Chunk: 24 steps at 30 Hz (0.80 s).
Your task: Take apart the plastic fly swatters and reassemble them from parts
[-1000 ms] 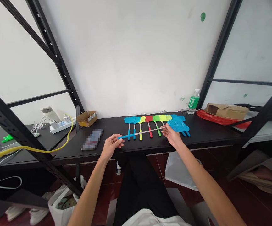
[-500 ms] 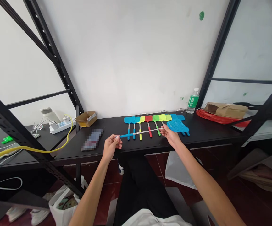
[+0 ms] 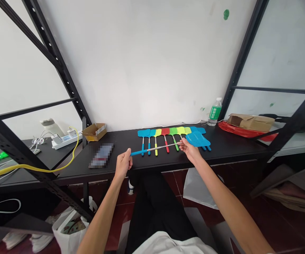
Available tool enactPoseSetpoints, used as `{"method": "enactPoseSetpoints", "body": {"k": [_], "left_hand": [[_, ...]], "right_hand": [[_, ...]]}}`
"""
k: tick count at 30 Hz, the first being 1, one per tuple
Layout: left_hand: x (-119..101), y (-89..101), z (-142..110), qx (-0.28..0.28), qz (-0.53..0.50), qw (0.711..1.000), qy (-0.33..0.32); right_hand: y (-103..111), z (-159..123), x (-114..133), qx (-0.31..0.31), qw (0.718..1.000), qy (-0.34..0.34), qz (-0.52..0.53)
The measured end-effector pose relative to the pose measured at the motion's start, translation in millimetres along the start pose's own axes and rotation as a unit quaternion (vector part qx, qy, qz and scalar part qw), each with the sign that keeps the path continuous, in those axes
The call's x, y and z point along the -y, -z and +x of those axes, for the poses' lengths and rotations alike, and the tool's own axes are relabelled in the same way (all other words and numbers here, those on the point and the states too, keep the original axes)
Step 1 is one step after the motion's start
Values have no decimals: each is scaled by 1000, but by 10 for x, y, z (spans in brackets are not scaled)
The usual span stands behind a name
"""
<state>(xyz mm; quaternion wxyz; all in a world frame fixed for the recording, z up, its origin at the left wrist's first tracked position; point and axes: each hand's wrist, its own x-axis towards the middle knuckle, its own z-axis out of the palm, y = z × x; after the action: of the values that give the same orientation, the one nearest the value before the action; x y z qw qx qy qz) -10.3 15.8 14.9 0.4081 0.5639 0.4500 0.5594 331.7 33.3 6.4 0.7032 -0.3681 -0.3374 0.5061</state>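
Note:
A blue fly swatter with a metal rod is held crosswise above the front of the black table. My left hand is closed around the end of its blue handle. My right hand pinches the rod just below the blue head. Behind it lies a row of several fly swatters, heads toward the wall, handles toward me: blue ones at the left, then a yellow one, a red one, a green one and a yellow-green one. More blue ones lie at the right, partly hidden by the held head.
On the black table are a pixelated flat object, a small cardboard box and a water bottle. Black metal posts frame both sides. A yellow cable crosses at left; a cardboard piece lies at right.
My left hand's fingers have curled into a closed grip on the handle end. My right hand keeps its pinch on the rod. The view has shifted slightly.

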Motion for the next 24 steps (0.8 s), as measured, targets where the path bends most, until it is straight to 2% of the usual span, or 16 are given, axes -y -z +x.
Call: {"method": "enactPoseSetpoints", "body": {"k": [5,8,14,24], "left_hand": [[-16,32,-4,64,-40,997,-19],[-10,44,-3,82,-37,996,-24],[-18,38,-18,93,-31,994,-43],[-46,27,-31,92,-20,995,-36]], "right_hand": [[46,47,-24,-14,1000,-4,26],[51,56,-32,-14,1000,2,21],[31,36,-19,-7,1000,6,5],[21,14,-7,0,1000,10,-9]]}}
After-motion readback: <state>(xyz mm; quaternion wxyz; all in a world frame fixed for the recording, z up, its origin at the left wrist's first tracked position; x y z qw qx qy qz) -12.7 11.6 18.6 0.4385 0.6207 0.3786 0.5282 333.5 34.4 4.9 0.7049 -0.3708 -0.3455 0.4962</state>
